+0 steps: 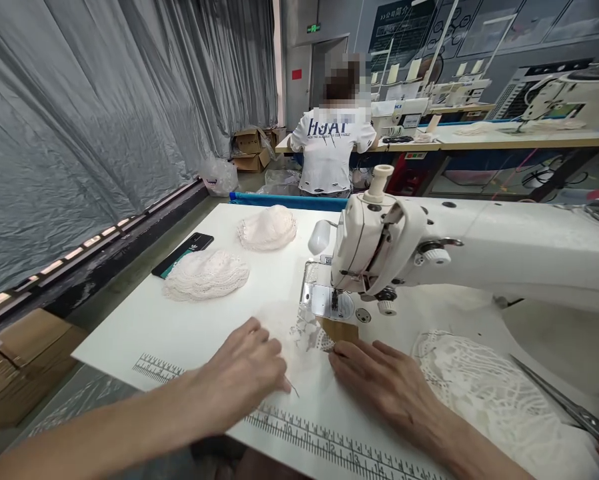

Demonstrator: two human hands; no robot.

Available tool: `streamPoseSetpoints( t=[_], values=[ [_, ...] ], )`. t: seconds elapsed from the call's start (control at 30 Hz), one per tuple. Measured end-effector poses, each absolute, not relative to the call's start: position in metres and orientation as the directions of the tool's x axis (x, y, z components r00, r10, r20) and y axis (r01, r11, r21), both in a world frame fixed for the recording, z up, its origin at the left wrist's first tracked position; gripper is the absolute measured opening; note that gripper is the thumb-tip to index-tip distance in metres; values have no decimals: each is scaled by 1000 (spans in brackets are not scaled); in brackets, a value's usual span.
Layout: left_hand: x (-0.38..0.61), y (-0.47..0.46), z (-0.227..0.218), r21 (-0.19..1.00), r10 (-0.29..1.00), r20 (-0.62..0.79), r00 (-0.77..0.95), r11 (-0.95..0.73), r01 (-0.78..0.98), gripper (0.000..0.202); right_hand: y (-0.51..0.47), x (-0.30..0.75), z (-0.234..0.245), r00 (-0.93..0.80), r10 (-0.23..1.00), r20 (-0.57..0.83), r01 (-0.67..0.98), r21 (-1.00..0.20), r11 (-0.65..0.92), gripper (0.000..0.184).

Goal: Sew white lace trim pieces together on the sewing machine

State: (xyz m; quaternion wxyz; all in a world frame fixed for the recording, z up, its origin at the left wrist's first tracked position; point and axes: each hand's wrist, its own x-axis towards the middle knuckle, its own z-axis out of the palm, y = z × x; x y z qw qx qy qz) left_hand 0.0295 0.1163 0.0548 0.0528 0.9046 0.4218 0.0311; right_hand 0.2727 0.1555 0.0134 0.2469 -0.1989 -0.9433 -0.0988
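A piece of sheer white lace fabric (307, 331) lies on the table in front of the needle of the white sewing machine (369, 247). My left hand (252, 367) rests at the fabric's left side, its fingers curled closed; what they hold is hidden. A thin dark strand (294, 390) shows by its thumb. With fingers close together, my right hand (374, 377) grips the lace's near right edge at the fingertips. Just beyond those fingertips sits a brown piece (340, 330) beside the metal needle plate (322, 300).
Two stacks of white lace pieces, the nearer (207, 275) and the farther (268, 228), lie at left by a dark phone (184, 253). More lace (484, 380) and scissors (559, 393) are at right. A printed ruler (324, 443) marks the front edge. Ahead sits a person (332, 147).
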Motion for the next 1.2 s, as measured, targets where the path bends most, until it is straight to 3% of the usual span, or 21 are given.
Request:
streamPoseSetpoints(
  t=[0.1,0.17,0.27,0.33,0.43,0.6,0.8,1.0,1.2],
  values=[
    [55,146,66,230,779,68,623,-620,750,15,155,272,17,-783,291,549,385,61,921,27],
    [70,162,66,343,744,103,660,-650,678,22,155,273,20,-763,276,585,358,26,934,25],
    [77,177,57,463,678,40,734,-663,588,43,156,276,22,-752,278,598,318,-40,947,24],
    [74,182,51,497,704,-6,710,-614,613,34,157,279,23,-747,293,597,311,-75,947,26],
    [65,185,48,519,800,-10,601,-509,686,17,159,281,21,-727,369,579,346,-155,925,27],
    [61,188,47,575,853,36,521,-444,687,25,159,278,16,-693,554,461,378,-422,824,23],
    [68,183,40,549,871,109,479,-455,702,25,161,274,10,-637,659,400,379,-583,719,17],
    [64,186,35,468,875,217,432,-482,741,29,162,274,4,-572,721,390,433,-603,670,22],
    [67,189,22,524,919,185,349,-393,756,18,162,274,2,-528,769,360,513,-587,626,20]
  ],
)
